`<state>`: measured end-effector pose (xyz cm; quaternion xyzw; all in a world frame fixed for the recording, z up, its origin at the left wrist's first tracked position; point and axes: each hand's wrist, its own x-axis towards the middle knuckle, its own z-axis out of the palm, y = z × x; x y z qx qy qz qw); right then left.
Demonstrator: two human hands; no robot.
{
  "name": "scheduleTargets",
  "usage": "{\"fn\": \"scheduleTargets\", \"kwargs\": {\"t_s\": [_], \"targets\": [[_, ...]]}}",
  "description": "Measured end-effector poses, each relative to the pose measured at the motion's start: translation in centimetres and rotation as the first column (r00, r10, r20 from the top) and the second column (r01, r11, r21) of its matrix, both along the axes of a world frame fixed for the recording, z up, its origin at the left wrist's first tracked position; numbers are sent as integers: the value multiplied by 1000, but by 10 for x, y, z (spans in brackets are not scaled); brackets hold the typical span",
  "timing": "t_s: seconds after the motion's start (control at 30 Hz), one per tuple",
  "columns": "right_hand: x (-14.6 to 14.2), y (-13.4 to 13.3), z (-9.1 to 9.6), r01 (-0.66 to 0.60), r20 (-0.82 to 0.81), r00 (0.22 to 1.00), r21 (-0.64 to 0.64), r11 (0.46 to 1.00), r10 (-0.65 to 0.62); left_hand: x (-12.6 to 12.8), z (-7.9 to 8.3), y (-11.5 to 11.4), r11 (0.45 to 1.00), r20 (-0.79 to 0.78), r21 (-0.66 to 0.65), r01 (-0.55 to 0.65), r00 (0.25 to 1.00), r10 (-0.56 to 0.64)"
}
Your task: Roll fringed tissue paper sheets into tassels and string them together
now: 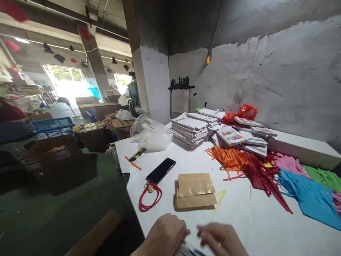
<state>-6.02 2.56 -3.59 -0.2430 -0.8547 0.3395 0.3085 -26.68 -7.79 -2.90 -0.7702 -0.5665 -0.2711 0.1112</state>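
Observation:
My left hand (165, 235) and my right hand (221, 239) meet at the bottom edge of the white table (255, 224), fingers curled toward each other. Between them a small grey-white thing (189, 249) shows at the frame's edge; I cannot make out what it is. Just beyond my hands lies a stack of brown paper envelopes (195, 191) with a thin yellow strip (220, 201) beside it. A black phone (161, 170) with a red cord (149, 196) lies to the left of the envelopes.
Piles of orange (226, 158), red (262, 174), pink, blue (310, 195) and green paper strips spread over the right. Stacks of white booklets (189, 131), colour-printed packs (231, 136), a clear plastic bag (150, 134) and a red bag (243, 113) stand behind. Cardboard boxes fill the floor left.

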Motion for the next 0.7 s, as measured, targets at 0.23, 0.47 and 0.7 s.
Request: {"fn": "scheduleTargets", "kwargs": {"t_s": [0.23, 0.47, 0.7], "targets": [[-56, 154, 15, 173, 130, 979, -118, 978, -157, -68, 40, 47, 899, 258, -428, -99, 939, 227], [-64, 144, -2, 100, 127, 990, -355, 930, -59, -72, 57, 84, 860, 174, -493, -132, 953, 247], [-11, 94, 24, 45, 27, 999, -498, 866, -36, -25, 64, 92, 851, 61, -524, -35, 995, 79]]}}
